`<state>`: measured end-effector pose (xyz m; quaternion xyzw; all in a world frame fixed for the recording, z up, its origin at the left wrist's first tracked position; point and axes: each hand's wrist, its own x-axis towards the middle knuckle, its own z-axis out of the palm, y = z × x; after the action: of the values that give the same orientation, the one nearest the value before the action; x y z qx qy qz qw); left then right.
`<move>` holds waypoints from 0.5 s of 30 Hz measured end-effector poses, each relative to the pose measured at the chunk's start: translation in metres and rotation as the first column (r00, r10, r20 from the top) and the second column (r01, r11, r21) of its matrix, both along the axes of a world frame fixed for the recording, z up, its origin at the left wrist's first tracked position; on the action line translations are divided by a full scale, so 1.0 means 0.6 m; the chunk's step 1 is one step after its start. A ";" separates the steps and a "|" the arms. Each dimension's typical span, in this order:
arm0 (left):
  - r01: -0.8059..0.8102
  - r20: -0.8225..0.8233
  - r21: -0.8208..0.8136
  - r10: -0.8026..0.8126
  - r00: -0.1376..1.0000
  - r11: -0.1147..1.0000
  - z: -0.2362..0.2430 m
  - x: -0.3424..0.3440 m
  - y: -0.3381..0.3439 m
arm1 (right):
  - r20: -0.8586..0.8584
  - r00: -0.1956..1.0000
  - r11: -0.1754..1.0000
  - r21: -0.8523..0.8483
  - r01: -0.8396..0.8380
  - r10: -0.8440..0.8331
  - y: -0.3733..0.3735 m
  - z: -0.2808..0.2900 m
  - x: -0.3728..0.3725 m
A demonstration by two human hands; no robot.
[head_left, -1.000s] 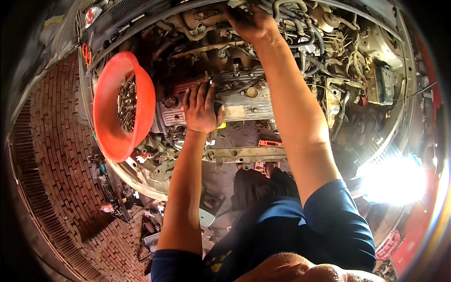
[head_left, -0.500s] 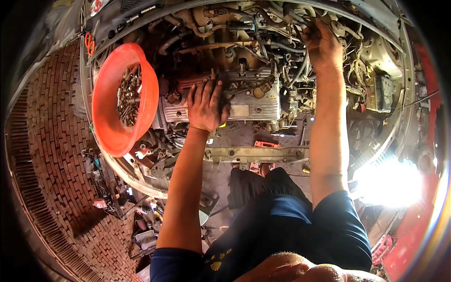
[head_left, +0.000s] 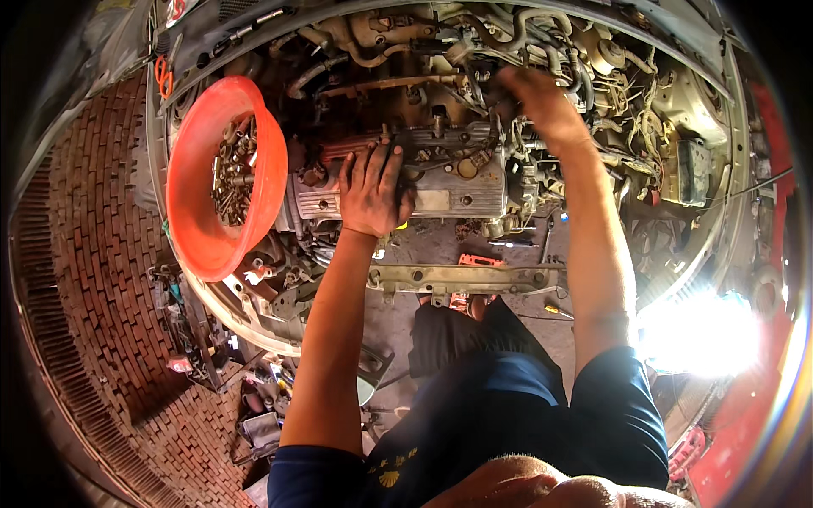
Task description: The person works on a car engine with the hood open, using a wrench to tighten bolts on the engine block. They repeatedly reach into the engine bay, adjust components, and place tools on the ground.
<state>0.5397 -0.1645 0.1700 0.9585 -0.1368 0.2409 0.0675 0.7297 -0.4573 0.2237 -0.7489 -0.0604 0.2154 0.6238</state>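
Note:
My left hand (head_left: 373,190) lies flat on the ribbed metal valve cover (head_left: 436,200) of a car engine, its fingers stretched out and a little apart. Nothing is held in it. Over the hoses and wires behind the cover's right end is my right hand (head_left: 538,106), smeared by motion. Its fingers are too blurred to read, and I cannot make out whether anything is in them. On the left of the engine bay stands an orange plastic bowl (head_left: 188,195), tilted, with many loose bolts and metal parts (head_left: 235,173) inside.
Orange-handled pliers (head_left: 163,78) hang at the bay's upper left edge. A metal crossbar (head_left: 491,278) runs in front of the engine. A bright work lamp (head_left: 699,332) glares at right. Tools (head_left: 267,406) crowd the lower left beside the brick floor (head_left: 102,279).
My right hand has swung left and slightly down, from the hoses at the upper right toward the engine's middle. My left hand stays on the valve cover.

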 end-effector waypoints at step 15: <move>-0.014 0.009 0.012 0.014 1.000 1.000 0.001 0.001 -0.002 | -0.039 0.955 0.659 0.715 0.233 -0.295 0.077 -0.068 0.100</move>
<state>0.5404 -0.1654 0.1708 0.9587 -0.1317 0.2448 0.0595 0.7894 -0.4113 0.1832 -0.4575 -0.0545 0.0520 0.8860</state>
